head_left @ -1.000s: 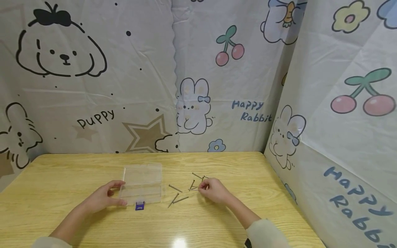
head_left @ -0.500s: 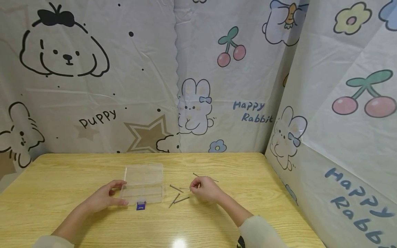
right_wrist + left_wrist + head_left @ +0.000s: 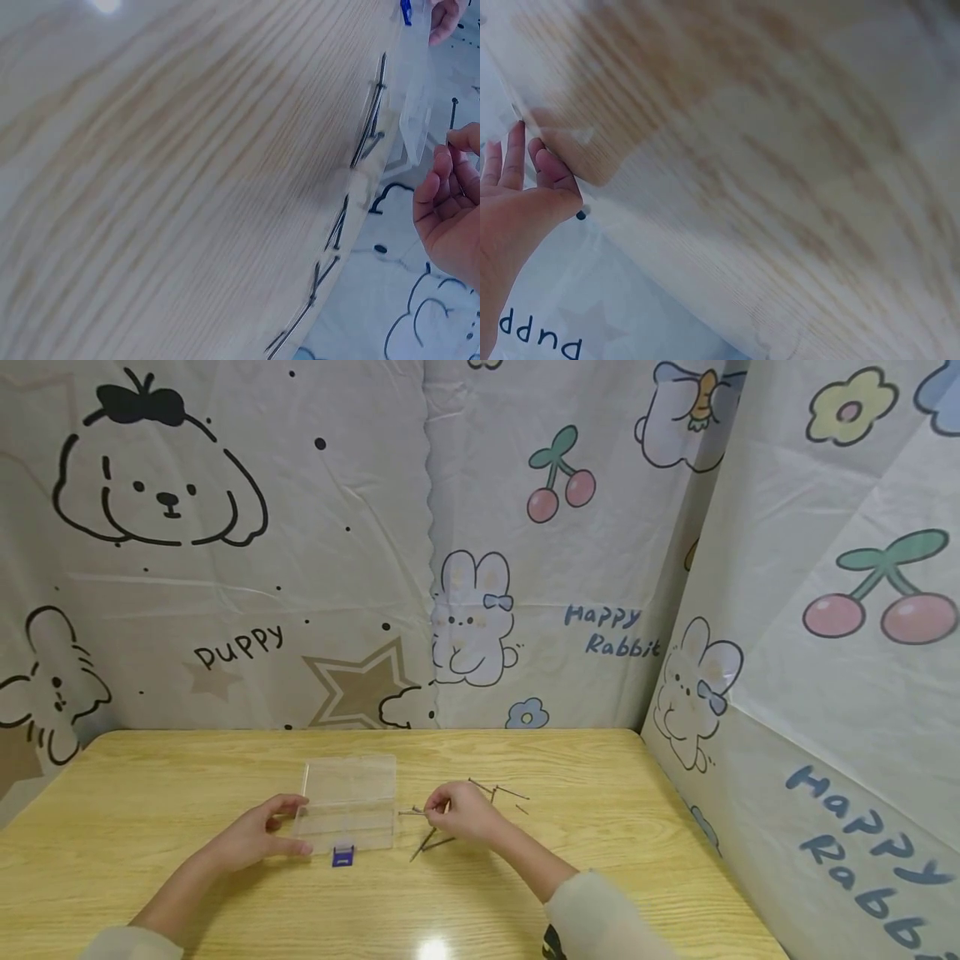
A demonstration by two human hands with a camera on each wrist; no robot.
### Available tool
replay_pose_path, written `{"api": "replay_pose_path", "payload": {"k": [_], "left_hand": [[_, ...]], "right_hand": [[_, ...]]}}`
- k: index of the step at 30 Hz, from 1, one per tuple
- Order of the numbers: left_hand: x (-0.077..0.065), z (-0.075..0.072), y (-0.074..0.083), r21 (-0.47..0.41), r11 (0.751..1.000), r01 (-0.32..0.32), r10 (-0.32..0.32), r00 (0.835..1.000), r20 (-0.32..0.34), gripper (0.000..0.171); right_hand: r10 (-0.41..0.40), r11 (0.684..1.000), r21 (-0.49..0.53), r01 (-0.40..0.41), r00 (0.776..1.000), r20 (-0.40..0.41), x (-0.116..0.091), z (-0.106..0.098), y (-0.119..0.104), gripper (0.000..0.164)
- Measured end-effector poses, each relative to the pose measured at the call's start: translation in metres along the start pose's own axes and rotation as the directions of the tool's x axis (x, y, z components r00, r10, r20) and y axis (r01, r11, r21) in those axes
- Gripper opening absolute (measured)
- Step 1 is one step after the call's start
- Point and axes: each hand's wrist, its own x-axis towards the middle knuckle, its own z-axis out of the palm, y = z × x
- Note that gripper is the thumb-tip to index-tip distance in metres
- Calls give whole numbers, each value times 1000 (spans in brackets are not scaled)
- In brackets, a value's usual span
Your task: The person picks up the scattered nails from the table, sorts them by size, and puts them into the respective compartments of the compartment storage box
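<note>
Two bare hands reached over a wood-grained desk [image 3: 300, 910] from either side of the front edge. The left hand [image 3: 258, 837] held a clear plastic box [image 3: 349, 781] by its left side, thumb at the front corner and fingers farther back. That box sat left of the middle of the desk, its blue latch [image 3: 342, 857] facing the person; the wood showed through the plastic. Just beyond the box's right side, the right hand [image 3: 465, 812] pinched a slim metal nail [image 3: 453, 118] between thumb and fingertips, its head pointing toward the box. Another nail lay close by, partly hidden in the head view. In front of the right hand, two more nails [image 3: 423, 845] crossed on the desk, partly covered by the fingers. Farther back to the right, a loose group of nails [image 3: 512, 792] lay at various angles, with a thin reddish one [image 3: 522, 810] apart and nearer the person. Pale sleeves [image 3: 600, 914] covered both forearms partway. Behind the desk hung a light cloth [image 3: 360, 468] printed with puppies, rabbits, cherries and flowers, and another length of it ran along the right.
</note>
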Motion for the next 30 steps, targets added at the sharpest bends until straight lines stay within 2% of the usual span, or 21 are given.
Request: {"api": "replay_pose_path", "payload": {"k": [10, 13, 22, 30], "left_hand": [[1, 0, -5, -21, 1000, 8, -8, 1000, 1, 80], [1, 0, -4, -17, 1000, -7, 7, 1000, 0, 80], [2, 1, -5, -21, 1000, -9, 9, 1000, -1, 80], [1, 0, -6, -24, 1000, -20, 20, 1000, -2, 78]], "right_hand": [[-30, 999, 17, 30, 999, 25, 13, 20, -23, 10], [-37, 999, 9, 37, 999, 24, 18, 27, -29, 9], [-91, 993, -73, 92, 996, 9, 26, 48, -45, 8], [-83, 990, -117, 85, 996, 17, 30, 63, -59, 9]]}}
